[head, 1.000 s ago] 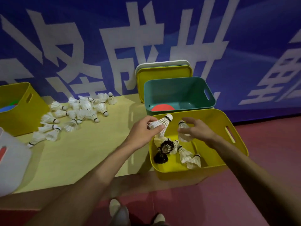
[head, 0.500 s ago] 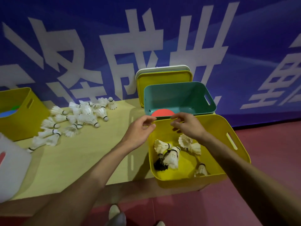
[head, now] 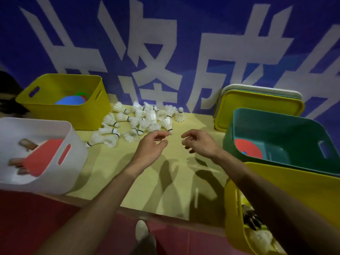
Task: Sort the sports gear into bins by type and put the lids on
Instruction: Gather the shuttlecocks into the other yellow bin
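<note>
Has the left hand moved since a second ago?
Yes. The left hand has left the near yellow bin rim and gone leftward to the shuttlecock pile on the table. It no longer holds a shuttlecock.

I see both hands hanging over the yellow table (head: pixel 114 162), fingers loosely curled and holding nothing. The left hand (head: pixel 152 146) has its fingertips just beside the nearest cork of the white shuttlecock pile (head: pixel 139 122); the right hand (head: pixel 198 142) is near it. Behind left stands a yellow bin (head: pixel 70 116), and in front of it a white bin (head: pixel 36 184) with red paddles (head: pixel 42 157). On my right, a teal bin (head: pixel 276 129) holds a red disc (head: pixel 248 148), lids (head: pixel 257 105) lean behind it, and a nearer yellow bin (head: pixel 303 190) holds a dark shuttlecock (head: pixel 252 216).
</note>
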Tool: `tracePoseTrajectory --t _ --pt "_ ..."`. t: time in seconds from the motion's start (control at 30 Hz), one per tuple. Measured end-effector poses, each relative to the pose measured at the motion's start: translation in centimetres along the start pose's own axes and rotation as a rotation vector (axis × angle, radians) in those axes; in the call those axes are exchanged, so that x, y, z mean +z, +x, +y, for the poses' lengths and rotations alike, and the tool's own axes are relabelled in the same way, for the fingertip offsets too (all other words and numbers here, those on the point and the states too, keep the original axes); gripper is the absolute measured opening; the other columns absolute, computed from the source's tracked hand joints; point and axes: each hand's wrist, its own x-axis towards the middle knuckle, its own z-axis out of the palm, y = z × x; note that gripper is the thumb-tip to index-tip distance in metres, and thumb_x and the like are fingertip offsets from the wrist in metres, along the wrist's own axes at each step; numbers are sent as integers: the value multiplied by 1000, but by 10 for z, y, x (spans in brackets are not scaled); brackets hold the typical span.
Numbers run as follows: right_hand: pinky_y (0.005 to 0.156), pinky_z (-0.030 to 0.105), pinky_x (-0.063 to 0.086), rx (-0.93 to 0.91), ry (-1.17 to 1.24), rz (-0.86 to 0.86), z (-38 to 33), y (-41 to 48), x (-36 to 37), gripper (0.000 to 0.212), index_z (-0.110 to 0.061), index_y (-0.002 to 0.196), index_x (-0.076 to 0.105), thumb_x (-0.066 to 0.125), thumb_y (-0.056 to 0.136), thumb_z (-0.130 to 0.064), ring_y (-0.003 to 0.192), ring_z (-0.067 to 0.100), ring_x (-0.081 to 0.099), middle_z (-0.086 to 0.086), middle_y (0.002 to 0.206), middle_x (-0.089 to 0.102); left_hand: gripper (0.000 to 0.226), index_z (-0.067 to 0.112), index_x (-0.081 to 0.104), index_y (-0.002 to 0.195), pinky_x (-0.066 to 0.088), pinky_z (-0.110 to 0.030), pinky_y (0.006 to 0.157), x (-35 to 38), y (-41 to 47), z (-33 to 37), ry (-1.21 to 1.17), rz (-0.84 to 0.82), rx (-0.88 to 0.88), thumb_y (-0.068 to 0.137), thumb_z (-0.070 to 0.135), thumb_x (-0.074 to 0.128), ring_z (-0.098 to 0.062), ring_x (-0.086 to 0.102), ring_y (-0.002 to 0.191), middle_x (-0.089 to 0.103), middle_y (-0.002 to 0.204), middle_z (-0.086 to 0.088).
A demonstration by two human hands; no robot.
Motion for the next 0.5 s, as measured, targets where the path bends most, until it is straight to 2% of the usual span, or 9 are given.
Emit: tracePoseTrajectory --t 0.07,0.17,0.27,0.33,0.43,0.5 --pt "73 35 56 28 -5 -32 -10 26 26 20 -14 108 63 60 88 -16 81 20 65 1 85 67 20 22 66 105 43 -21 88 -27 16 -22 -17 25 -54 89 12 58 -10 59 102 64 108 5" --pt "79 39 56 69 -26 -83 -23 63 64 25 -12 111 63 60 87 -17 82 22 65 -5 79 64 21 20 65 107 41 -21 89 -68 41 -60 -28 50 -144 90 11 56 -12 57 104 63 110 3" --pt "87 41 54 97 -67 -135 -32 97 99 30 -14 114 62 62 86 -23 90 22 65 -4 88 66 22 22 64 105 42 -24 92 -103 69 -98 -16 84 -227 90 9 56 -16 57 107 62 114 -1" --pt "88 40 53 120 -85 -157 -37 119 121 32 -14 117 61 63 87 -27 90 19 64 -2 95 65 23 18 64 109 42 -27 93 -124 88 -120 4 105 -280 90 8 56 -19 56 112 61 117 -5" --pt "78 30 49 136 -117 -179 -46 147 150 36 -12 120 59 62 88 -27 79 13 59 -2 97 64 28 12 62 117 39 -24 89 -148 113 -149 73 112 -321 90 9 55 -22 54 117 59 125 -8" --pt "76 24 41 137 -184 -183 -51 164 166 39 -11 124 57 62 89 -26 86 13 58 3 107 65 30 13 61 120 37 -23 87 -158 128 -163 154 107 -321 91 11 55 -23 53 118 55 130 -7"
